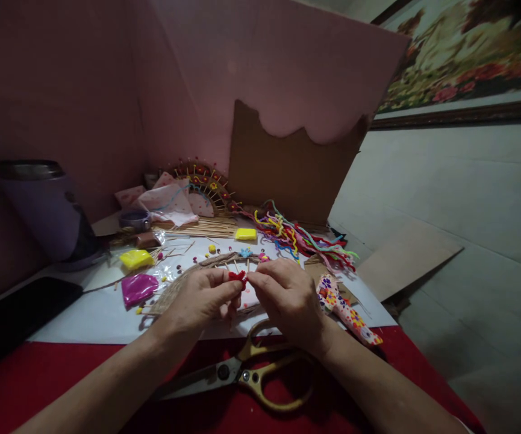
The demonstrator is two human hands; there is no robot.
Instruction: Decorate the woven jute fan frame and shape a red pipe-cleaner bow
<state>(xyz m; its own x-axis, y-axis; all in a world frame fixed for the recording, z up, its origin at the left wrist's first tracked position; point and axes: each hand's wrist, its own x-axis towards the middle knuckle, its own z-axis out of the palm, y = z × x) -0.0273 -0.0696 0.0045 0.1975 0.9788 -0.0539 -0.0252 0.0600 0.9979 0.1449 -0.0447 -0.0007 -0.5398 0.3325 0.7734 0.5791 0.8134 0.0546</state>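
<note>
A small red pipe-cleaner flower [237, 277] is pinched between the thumb and fingers of my left hand [201, 298]. My right hand [287, 295] is closed too, its fingertips gripping at the right side of the same red piece. Behind and beneath both hands lies a twine-wrapped arch [183, 278] with small sticks, a blue flower [246, 253] and a pink flower [264, 257]; my hands hide part of it. Nearer to me, large scissors [242, 367] with yellow handles lie on the red cloth.
Colourful pipe cleaners [305, 241] are heaped behind my right hand. A flower-patterned glue gun [346, 310] lies at the right. Yellow clay [136, 259] and magenta clay [140, 289] are at the left, near a purple tumbler [50, 211]. Cut cardboard [287, 169] stands behind.
</note>
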